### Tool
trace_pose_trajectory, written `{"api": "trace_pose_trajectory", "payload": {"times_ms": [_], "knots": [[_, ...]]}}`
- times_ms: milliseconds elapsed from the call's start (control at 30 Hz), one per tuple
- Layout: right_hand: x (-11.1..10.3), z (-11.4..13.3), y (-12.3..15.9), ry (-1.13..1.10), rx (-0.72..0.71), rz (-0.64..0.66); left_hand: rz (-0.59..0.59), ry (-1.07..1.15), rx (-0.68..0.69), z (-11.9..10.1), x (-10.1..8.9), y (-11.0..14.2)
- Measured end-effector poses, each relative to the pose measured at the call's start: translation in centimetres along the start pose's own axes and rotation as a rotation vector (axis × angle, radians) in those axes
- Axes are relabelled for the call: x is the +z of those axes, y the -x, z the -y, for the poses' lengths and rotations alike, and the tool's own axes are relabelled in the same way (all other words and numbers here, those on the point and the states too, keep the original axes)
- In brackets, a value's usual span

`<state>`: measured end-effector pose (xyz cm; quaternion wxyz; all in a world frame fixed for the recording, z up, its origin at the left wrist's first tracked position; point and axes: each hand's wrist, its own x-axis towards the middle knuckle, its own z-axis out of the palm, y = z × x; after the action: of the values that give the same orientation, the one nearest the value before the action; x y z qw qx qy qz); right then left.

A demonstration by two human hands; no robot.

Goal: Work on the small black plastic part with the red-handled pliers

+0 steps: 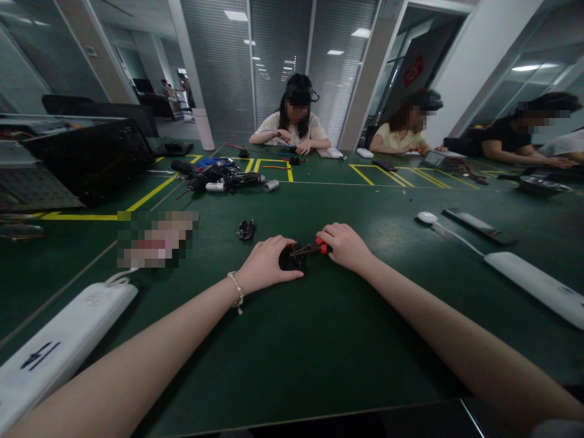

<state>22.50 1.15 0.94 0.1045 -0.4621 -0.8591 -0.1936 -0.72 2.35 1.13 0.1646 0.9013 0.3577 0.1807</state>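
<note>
My left hand (267, 263) is closed around a small black plastic part (288, 260), pressing it against the green tabletop. In my right hand (345, 246) is a pair of needle-nose pliers (323, 246) with red handles, gripped from above. The dark jaws point left and reach the near side of the black part; whether they pinch anything cannot be made out. Another small black piece (246, 229), rough-edged, lies on the table just beyond my left hand. My left wrist wears a light bracelet.
White power strips lie at left (73, 359) and right (533, 286). A phone (477, 225) rests at right. Farther back are a heap of black cables and tools (219, 176) and a computer case (91, 161). Several people sit across the table.
</note>
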Motion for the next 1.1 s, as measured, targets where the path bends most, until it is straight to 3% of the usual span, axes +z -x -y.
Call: {"api": "trace_pose_trajectory", "payload": {"times_ms": [1100], "knots": [[-0.1, 0.27, -0.25, 0.052, -0.006, -0.026, -0.01, -0.066, 0.031, 0.08, 0.37, 0.05]]}}
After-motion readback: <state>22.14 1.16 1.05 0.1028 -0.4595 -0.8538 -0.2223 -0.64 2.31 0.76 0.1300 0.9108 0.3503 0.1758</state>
